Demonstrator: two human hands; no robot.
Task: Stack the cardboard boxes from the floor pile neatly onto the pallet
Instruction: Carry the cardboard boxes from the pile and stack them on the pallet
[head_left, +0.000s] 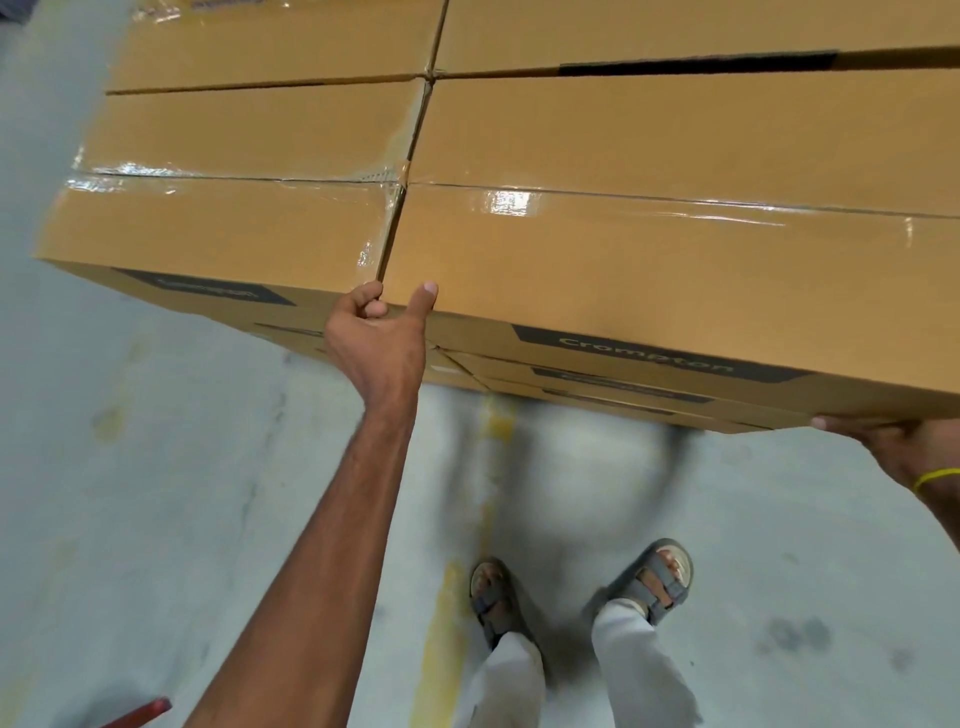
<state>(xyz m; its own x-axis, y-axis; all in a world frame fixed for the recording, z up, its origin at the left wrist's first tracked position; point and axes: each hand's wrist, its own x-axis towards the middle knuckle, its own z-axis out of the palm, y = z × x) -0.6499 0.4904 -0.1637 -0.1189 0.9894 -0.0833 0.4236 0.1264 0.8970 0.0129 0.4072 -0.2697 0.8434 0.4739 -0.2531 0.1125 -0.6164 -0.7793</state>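
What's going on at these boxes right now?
A person has both hands on the top box at the near right of a stack. The left hand grips its near left corner, at the seam with the neighbouring box. The right hand is at its lower right edge, fingers hidden beneath. The box looks level with its neighbour, over the lower boxes.

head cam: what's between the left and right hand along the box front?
In the head view, only the front face of the near right box, with its black Crompton label, runs from the left hand to the right hand.
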